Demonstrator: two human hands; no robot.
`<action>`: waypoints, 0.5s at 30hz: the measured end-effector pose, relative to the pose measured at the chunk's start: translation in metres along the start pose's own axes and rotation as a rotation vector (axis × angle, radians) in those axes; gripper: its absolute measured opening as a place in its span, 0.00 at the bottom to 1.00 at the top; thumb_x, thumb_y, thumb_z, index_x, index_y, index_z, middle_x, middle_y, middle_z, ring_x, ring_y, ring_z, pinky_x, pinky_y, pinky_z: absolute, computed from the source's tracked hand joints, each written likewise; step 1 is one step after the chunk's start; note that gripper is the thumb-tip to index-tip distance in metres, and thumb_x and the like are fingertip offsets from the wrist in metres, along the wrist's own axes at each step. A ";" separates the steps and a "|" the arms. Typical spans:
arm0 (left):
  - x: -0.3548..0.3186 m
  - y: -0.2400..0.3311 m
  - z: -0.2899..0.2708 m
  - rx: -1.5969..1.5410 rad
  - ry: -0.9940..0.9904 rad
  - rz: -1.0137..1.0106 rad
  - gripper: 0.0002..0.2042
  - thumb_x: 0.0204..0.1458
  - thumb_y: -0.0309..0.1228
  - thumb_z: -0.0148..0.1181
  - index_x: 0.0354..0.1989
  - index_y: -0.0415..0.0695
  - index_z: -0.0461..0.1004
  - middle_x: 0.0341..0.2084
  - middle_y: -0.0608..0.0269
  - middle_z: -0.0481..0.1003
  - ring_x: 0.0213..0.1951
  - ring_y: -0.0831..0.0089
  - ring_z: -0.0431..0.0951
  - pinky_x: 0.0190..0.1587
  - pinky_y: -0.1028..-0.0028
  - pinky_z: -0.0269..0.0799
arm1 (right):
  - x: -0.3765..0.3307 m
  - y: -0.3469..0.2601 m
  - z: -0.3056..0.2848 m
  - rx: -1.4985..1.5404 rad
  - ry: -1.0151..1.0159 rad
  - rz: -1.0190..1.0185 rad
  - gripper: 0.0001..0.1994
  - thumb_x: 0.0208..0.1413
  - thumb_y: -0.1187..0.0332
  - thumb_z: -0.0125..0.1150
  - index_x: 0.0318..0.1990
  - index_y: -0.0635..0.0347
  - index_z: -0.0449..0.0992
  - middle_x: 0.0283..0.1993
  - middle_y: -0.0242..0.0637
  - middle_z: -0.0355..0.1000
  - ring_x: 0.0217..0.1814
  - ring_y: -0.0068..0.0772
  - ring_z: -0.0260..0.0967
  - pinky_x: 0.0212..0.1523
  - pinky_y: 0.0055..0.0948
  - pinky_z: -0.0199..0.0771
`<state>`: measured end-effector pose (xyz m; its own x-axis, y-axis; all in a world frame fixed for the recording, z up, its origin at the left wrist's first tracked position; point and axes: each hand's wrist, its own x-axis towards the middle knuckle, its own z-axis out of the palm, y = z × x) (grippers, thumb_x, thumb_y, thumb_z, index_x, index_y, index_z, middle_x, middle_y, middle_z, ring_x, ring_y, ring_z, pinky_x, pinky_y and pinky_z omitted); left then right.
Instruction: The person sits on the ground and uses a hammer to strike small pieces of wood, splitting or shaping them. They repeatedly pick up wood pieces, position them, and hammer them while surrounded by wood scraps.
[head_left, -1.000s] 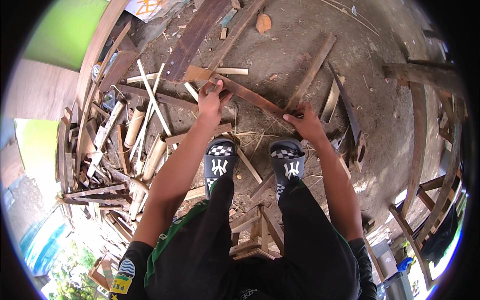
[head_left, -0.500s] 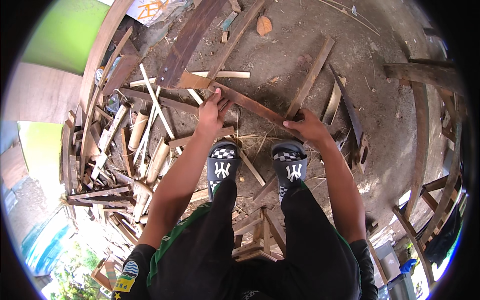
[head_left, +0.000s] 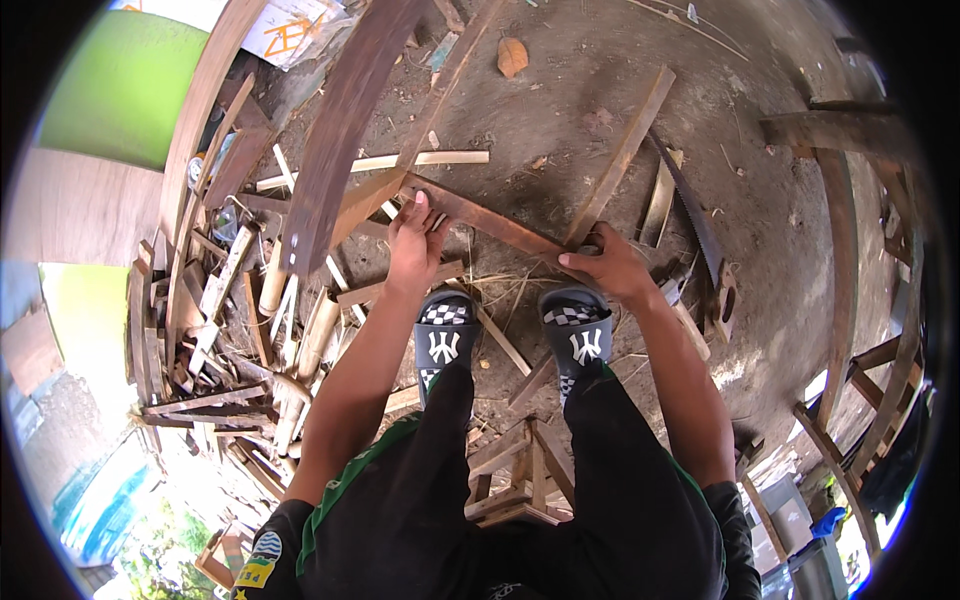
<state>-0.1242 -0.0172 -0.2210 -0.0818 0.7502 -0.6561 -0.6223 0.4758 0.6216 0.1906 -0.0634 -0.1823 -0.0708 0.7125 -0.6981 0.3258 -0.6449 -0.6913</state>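
Note:
Both my hands are on a wooden frame made of a brown crosspiece (head_left: 490, 219) with a long strip of wood (head_left: 622, 155) running forward from its right end and another strip (head_left: 450, 80) from its left. My left hand (head_left: 414, 242) grips the left end, thumb and fingers closed about its edge. The right hand (head_left: 607, 262) is closed at the right corner, where crosspiece and strip meet. A wide dark plank (head_left: 350, 125) meets the frame's left side at a slant; how they are joined cannot be made out.
A handsaw (head_left: 688, 208) lies on the dirt floor at my right, beside a short wood piece (head_left: 661, 198). Bamboo and scrap wood (head_left: 215, 290) are heaped at left. My sandalled feet (head_left: 443, 342) stand just behind the frame. A wooden structure (head_left: 838, 270) rises far right.
The frame's left end and the wide plank have swung a little left and toward me, with my left hand following. My right hand has shifted only slightly and keeps its grip.

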 end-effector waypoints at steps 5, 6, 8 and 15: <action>-0.012 0.007 0.013 -0.032 -0.036 0.037 0.21 0.68 0.40 0.58 0.61 0.38 0.67 0.56 0.57 0.72 0.62 0.60 0.70 0.70 0.55 0.65 | -0.010 0.004 0.009 -0.202 0.164 -0.128 0.42 0.52 0.58 0.78 0.66 0.75 0.63 0.62 0.61 0.72 0.67 0.50 0.70 0.65 0.41 0.68; -0.013 0.009 0.012 -0.059 -0.043 0.052 0.20 0.68 0.40 0.58 0.60 0.39 0.68 0.55 0.57 0.74 0.61 0.62 0.72 0.69 0.56 0.66 | -0.013 0.000 0.011 -0.210 0.180 -0.152 0.45 0.51 0.55 0.78 0.68 0.77 0.61 0.63 0.63 0.70 0.68 0.54 0.69 0.67 0.43 0.67; -0.016 0.015 0.011 -0.111 -0.058 0.082 0.18 0.67 0.40 0.60 0.57 0.41 0.70 0.52 0.59 0.76 0.57 0.65 0.75 0.67 0.58 0.69 | -0.023 -0.011 0.019 -0.247 0.239 -0.200 0.48 0.51 0.53 0.77 0.70 0.78 0.58 0.65 0.67 0.68 0.70 0.60 0.67 0.68 0.46 0.68; -0.014 0.022 0.007 -0.209 -0.020 0.128 0.19 0.71 0.41 0.51 0.62 0.40 0.68 0.58 0.55 0.74 0.62 0.65 0.73 0.69 0.62 0.70 | -0.051 -0.052 0.035 -0.424 0.371 -0.229 0.44 0.52 0.54 0.75 0.69 0.68 0.59 0.54 0.62 0.76 0.56 0.64 0.76 0.56 0.52 0.77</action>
<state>-0.1314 -0.0136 -0.1953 -0.1562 0.8084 -0.5676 -0.7554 0.2724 0.5959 0.1441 -0.0758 -0.1177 0.1256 0.9180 -0.3762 0.6934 -0.3524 -0.6284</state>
